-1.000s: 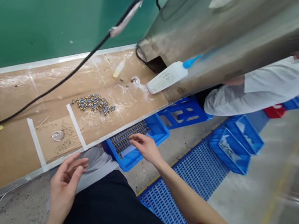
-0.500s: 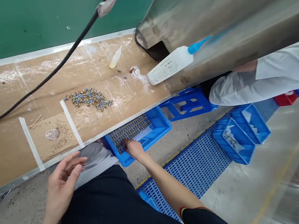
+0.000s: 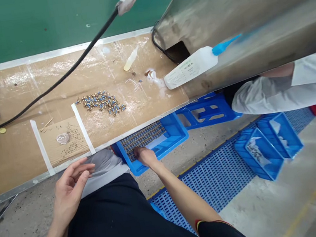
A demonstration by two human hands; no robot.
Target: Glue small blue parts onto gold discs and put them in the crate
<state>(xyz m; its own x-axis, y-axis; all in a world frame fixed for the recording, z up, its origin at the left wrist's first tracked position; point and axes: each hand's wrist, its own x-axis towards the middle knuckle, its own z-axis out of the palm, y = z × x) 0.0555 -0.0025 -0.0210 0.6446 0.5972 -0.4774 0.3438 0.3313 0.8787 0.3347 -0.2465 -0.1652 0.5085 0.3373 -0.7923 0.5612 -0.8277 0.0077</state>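
My right hand (image 3: 147,157) reaches into a blue plastic bin (image 3: 178,136) below the table edge. Its fingers are drawn together at the rows of small brass-coloured metal parts (image 3: 145,135) in the bin; what they pinch, if anything, is hidden. Over my lap, close to the table's front edge, my left hand (image 3: 70,191) is held with fingers loosely curved and apart, holding nothing. A loose heap of small brass-and-blue parts (image 3: 102,101) lies on the brown table top. Left of the heap, a small clear round dish (image 3: 63,138) sits on a taped-down cardboard piece (image 3: 55,154).
A white bottle with a blue nozzle (image 3: 193,66) lies by the metal housing (image 3: 237,13). A small bottle (image 3: 131,58) and a black cable (image 3: 79,61) are on or over the table. Blue bins (image 3: 259,155) stand at right, near another person's white sleeve (image 3: 277,92).
The camera view has turned slightly, so the scene sits farther right in the picture. My right hand remains at the parts in the bin, and my left hand keeps its pose.
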